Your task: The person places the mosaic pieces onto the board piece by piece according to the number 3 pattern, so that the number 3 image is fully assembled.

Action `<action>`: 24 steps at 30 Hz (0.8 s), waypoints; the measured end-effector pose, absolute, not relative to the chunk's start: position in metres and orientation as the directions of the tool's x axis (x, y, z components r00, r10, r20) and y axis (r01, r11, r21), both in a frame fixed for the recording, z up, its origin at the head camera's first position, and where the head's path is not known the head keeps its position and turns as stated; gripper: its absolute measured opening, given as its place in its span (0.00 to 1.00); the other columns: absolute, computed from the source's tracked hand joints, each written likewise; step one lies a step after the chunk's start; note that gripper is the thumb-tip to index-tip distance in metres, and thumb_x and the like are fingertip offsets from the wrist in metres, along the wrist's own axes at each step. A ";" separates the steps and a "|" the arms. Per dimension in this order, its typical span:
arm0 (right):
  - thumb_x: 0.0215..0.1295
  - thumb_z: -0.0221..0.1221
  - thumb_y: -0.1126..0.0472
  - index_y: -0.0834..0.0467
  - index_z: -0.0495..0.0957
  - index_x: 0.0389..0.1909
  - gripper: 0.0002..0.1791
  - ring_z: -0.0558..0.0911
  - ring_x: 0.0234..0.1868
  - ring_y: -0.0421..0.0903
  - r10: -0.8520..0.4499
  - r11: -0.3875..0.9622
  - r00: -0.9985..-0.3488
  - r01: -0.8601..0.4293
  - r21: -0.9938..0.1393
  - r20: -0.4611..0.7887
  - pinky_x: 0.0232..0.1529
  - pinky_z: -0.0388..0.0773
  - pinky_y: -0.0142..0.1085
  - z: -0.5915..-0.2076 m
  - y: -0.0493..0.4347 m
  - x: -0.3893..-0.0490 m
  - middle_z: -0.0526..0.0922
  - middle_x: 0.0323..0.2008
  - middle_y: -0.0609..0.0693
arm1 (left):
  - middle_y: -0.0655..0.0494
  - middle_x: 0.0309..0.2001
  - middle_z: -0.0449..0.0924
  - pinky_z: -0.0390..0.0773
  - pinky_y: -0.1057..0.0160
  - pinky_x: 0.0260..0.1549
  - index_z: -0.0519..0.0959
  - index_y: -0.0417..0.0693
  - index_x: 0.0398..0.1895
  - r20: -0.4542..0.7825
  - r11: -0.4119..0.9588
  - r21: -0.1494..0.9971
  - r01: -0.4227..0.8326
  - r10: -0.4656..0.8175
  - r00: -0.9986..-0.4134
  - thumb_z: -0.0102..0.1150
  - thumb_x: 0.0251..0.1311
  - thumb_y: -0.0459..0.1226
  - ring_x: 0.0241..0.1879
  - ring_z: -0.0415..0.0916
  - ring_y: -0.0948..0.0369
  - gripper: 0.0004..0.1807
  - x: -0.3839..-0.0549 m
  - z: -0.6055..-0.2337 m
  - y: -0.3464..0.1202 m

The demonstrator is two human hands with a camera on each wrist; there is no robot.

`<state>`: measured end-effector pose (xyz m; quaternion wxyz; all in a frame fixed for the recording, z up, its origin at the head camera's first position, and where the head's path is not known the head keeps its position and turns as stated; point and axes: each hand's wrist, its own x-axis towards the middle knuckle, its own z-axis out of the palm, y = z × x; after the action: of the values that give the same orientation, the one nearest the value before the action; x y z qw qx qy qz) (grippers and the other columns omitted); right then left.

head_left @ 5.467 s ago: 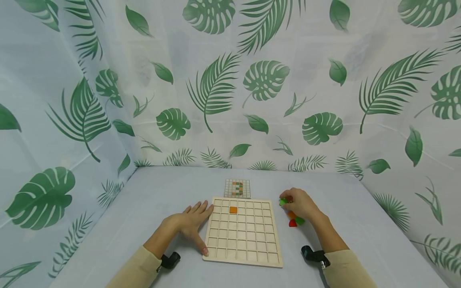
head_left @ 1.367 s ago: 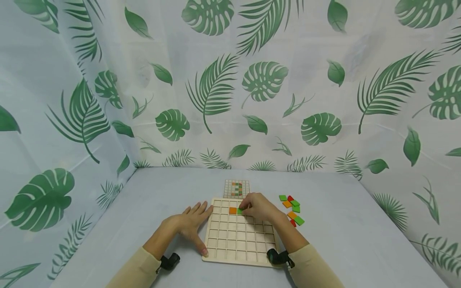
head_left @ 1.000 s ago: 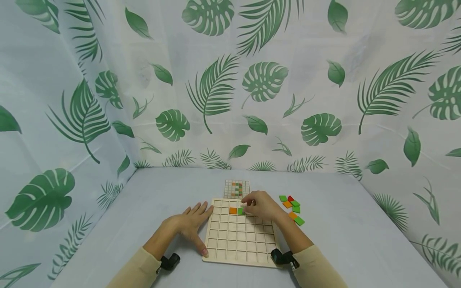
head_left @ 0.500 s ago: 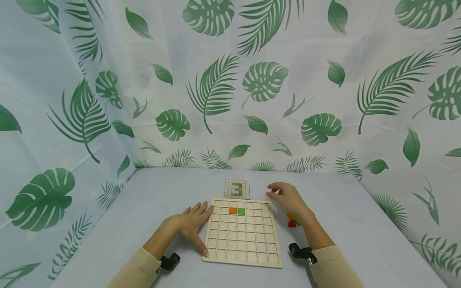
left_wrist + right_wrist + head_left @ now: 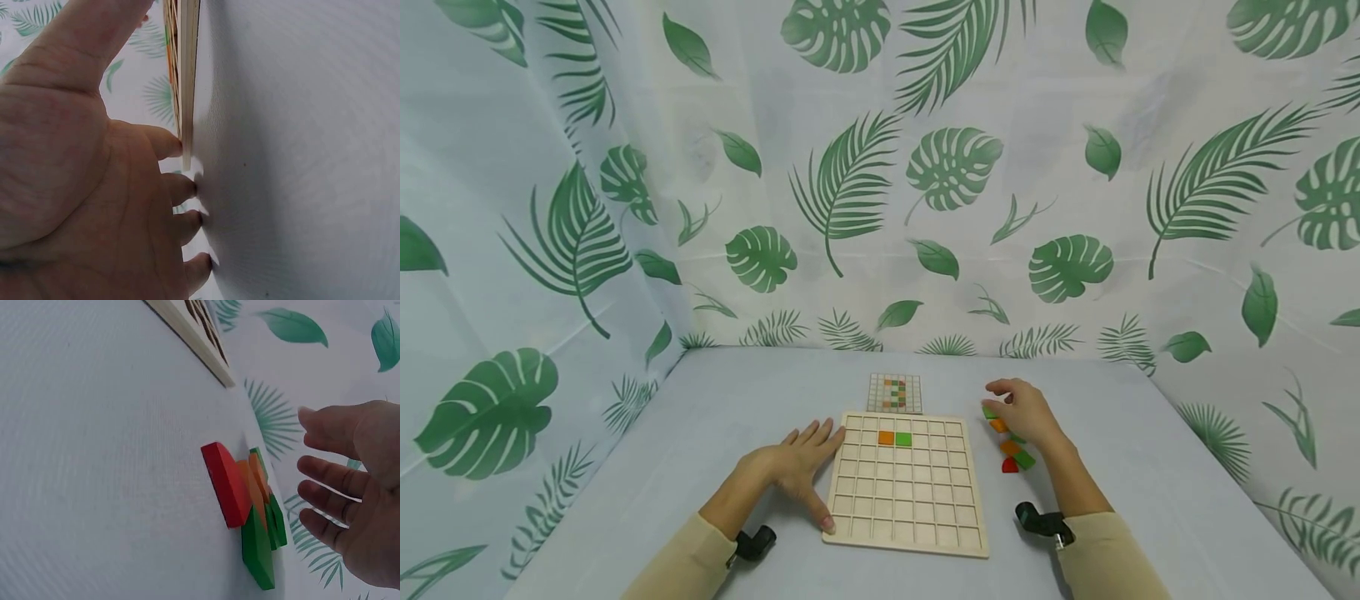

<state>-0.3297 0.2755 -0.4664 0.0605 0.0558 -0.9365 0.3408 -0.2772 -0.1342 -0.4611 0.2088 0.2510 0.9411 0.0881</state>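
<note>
A pale wooden grid board [image 5: 904, 509] lies on the table. One orange tile [image 5: 886, 438] and one green tile [image 5: 903, 439] sit side by side in its second row from the far edge. My left hand [image 5: 797, 469] is spread along the board's left side, its thumb at the near corner and a fingertip touching the edge. Over the loose pieces to the right of the board hovers my right hand [image 5: 1030, 414], fingers relaxed and holding nothing. Among these are a red rounded piece [image 5: 226, 484], a green piece [image 5: 257, 547] and orange ones; the hand hides some in the head view.
Just beyond the board's far edge is a small card [image 5: 894, 393] printed with a coloured grid pattern. A leaf-printed cloth [image 5: 880, 208] rises behind the table and at both sides. Each wrist carries a small black camera.
My right hand picked a green tile from the loose pieces, set it beside the orange one on the board and let go. It then moved right, back over the pieces. The left hand stayed put.
</note>
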 end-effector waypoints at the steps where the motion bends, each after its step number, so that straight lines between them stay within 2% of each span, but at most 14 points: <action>1: 0.75 0.62 0.56 0.65 0.79 0.64 0.23 0.78 0.56 0.61 -0.057 0.763 -0.988 -0.134 -0.632 0.142 0.51 0.83 0.50 -0.467 0.277 -0.330 0.81 0.61 0.65 | 0.45 0.86 0.36 0.43 0.40 0.82 0.42 0.53 0.86 -0.349 0.858 0.272 0.435 0.510 -0.786 0.81 0.34 0.69 0.85 0.34 0.45 0.81 -0.277 -0.461 -0.134; 6: 0.77 0.59 0.55 0.66 0.77 0.65 0.24 0.78 0.59 0.63 -0.046 0.763 -0.995 -0.093 -0.639 0.091 0.54 0.83 0.54 -0.472 0.281 -0.329 0.79 0.64 0.67 | 0.45 0.86 0.36 0.43 0.40 0.81 0.42 0.52 0.86 -0.350 0.857 0.275 0.435 0.511 -0.785 0.81 0.34 0.69 0.85 0.34 0.44 0.81 -0.278 -0.461 -0.134; 11: 0.78 0.58 0.56 0.67 0.78 0.64 0.23 0.80 0.56 0.62 -0.029 0.766 -0.998 -0.061 -0.640 0.060 0.52 0.84 0.53 -0.476 0.284 -0.330 0.78 0.63 0.68 | 0.45 0.86 0.35 0.44 0.40 0.81 0.41 0.53 0.86 -0.350 0.857 0.274 0.436 0.512 -0.785 0.80 0.34 0.70 0.85 0.34 0.45 0.81 -0.278 -0.462 -0.135; 17: 0.76 0.59 0.61 0.69 0.79 0.62 0.20 0.81 0.49 0.58 -0.018 0.781 -0.998 -0.047 -0.622 0.053 0.48 0.84 0.49 -0.478 0.286 -0.330 0.81 0.58 0.68 | 0.45 0.86 0.35 0.43 0.40 0.81 0.41 0.53 0.86 -0.350 0.855 0.275 0.439 0.515 -0.783 0.80 0.34 0.70 0.85 0.34 0.45 0.81 -0.279 -0.463 -0.135; 24: 0.72 0.62 0.67 0.69 0.81 0.59 0.18 0.80 0.48 0.58 -0.033 0.801 -0.997 -0.066 -0.595 0.066 0.47 0.84 0.48 -0.481 0.290 -0.333 0.84 0.52 0.65 | 0.45 0.86 0.35 0.43 0.40 0.81 0.41 0.53 0.86 -0.350 0.855 0.272 0.442 0.516 -0.782 0.80 0.34 0.70 0.85 0.34 0.45 0.81 -0.278 -0.462 -0.135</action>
<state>-0.3332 0.2902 -0.4813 0.0262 0.0263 -0.9486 0.3143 -0.2783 -0.1346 -0.4620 0.2100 0.2547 0.9398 0.0880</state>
